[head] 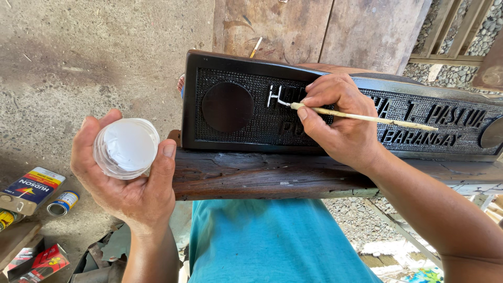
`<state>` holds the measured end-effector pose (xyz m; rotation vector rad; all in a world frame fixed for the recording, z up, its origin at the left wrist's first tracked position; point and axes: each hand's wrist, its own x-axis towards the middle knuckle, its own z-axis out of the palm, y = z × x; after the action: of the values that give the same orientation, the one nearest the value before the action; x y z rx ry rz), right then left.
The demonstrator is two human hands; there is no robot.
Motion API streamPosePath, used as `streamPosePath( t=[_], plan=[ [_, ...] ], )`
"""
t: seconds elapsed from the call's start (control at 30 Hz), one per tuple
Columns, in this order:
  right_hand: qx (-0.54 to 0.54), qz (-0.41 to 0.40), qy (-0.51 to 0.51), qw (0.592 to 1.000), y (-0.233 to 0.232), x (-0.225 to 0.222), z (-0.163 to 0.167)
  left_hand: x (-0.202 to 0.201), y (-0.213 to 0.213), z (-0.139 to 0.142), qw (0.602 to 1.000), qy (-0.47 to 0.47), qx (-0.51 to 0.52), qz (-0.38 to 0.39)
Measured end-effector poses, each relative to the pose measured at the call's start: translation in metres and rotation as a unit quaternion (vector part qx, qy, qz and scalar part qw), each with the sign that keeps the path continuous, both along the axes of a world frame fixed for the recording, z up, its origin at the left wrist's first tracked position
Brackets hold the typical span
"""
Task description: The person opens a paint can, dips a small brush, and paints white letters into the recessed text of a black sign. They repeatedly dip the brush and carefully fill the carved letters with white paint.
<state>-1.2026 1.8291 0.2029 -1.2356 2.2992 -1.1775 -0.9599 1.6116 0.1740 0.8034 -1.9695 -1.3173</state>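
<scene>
My left hand (131, 188) cups a small clear plastic cup of white paint (126, 147), held tilted at the lower left. My right hand (338, 120) grips a thin pale-handled paintbrush (367, 118) like a pen, its tip touching raised letters on a black carved wooden sign (251, 112). The first letters by the brush tip are white; the rest of the lettering is black. A round blank disc is carved at the sign's left end. The sign leans on a dark weathered wooden beam (262, 175) across my lap.
Concrete floor lies to the left, with a flat rectangular paint tin (31, 188), a small round can (62, 203) and red packets (44, 259) at the lower left. Wooden boards (314, 29) stand behind the sign. Gravel and a wooden frame (456, 31) are at the upper right.
</scene>
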Motion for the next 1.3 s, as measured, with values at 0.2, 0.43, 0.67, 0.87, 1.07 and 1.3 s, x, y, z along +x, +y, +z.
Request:
streamPosePath(
  t=[0.2,0.43,0.67,0.87,1.07,1.3],
  plan=[
    [0.013,0.003,0.012,1.000,0.0003,0.0006,0.0001,-0.0010,0.0005,0.0007,1.000,0.009,0.013,0.003],
    [0.008,0.001,0.005,1.000,0.0004,0.0005,-0.0005,-0.0011,0.0003,0.0005,1.000,0.003,0.004,0.000],
    [0.006,0.000,0.000,1.000,0.0012,-0.0009,0.0000,0.0000,0.0004,-0.0003,1.000,0.008,0.013,-0.004],
    [0.025,0.013,0.004,1.000,0.0015,-0.0014,0.0003,-0.0023,0.0002,0.0022,1.000,0.008,0.018,-0.008],
    [0.016,0.004,-0.003,1.000,0.0005,-0.0009,0.0009,-0.0029,0.0015,0.0021,1.000,0.007,0.029,-0.002],
    [0.021,0.007,-0.009,1.000,0.0004,-0.0008,0.0017,-0.0058,0.0006,0.0043,0.999,0.016,0.032,-0.006]
  ],
)
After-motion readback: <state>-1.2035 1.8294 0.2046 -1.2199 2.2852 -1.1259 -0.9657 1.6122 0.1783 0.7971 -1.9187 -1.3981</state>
